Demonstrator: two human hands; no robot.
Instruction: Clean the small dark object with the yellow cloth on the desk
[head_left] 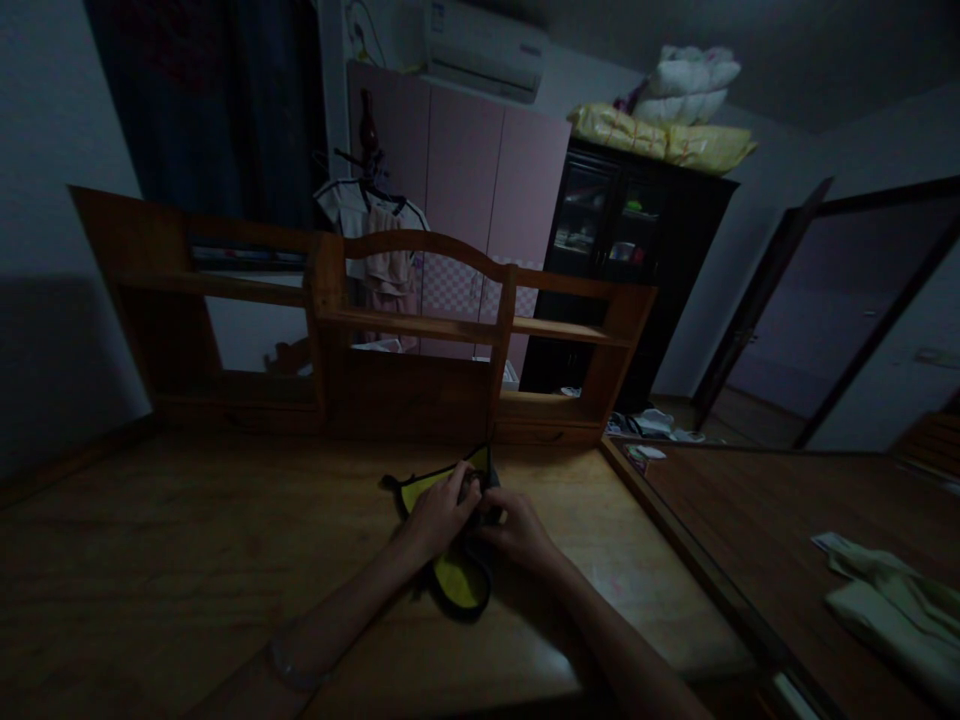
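Note:
A yellow cloth [459, 582] with a dark edging and a darker reverse side lies crumpled on the light wooden surface in front of me. My left hand [444, 508] rests over its middle, fingers curled round a small dark thing that I cannot make out in the dim light. Close against it on the right, my right hand [519, 528] pinches a dark fold of the cloth between thumb and fingers. The two hands nearly touch, and they hide the centre of the cloth. A clear band circles my left wrist.
Beyond the hands stands a wooden shelf unit [409, 322] with small drawers. A raised wooden edge [675, 530] borders the surface on the right. Past it, pale folded clothing [892, 600] lies on a brown surface. Pink cabinets [461, 170] and a dark cabinet [686, 230] stand behind.

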